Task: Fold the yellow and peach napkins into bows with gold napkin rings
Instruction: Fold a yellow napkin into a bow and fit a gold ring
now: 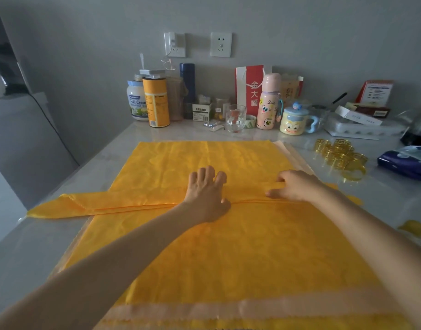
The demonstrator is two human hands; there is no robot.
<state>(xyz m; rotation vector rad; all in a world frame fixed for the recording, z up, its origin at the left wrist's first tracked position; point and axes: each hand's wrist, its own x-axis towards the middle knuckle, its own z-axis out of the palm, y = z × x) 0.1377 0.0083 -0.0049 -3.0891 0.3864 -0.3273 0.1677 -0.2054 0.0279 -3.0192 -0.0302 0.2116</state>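
Observation:
A stack of flat yellow napkins (pixel 228 253) covers the middle of the counter, with a peach napkin (pixel 204 310) showing at its near edge and right side. Across the stack lies a yellow napkin folded into a long narrow band (pixel 109 203), its pointed end reaching left. My left hand (pixel 206 194) presses flat on the band's middle, fingers spread. My right hand (pixel 293 186) holds the band's right part, fingers curled over its folded edge. Several gold napkin rings (pixel 340 156) lie in a pile at the right.
Along the back wall stand jars, a yellow canister (pixel 156 101), a blue flask, a glass (pixel 235 117), a pink bottle (pixel 269 103) and a cartoon mug (pixel 295 121). A blue tissue pack (pixel 405 163) sits at the right edge, a yellow scrap (pixel 416 228) nearer.

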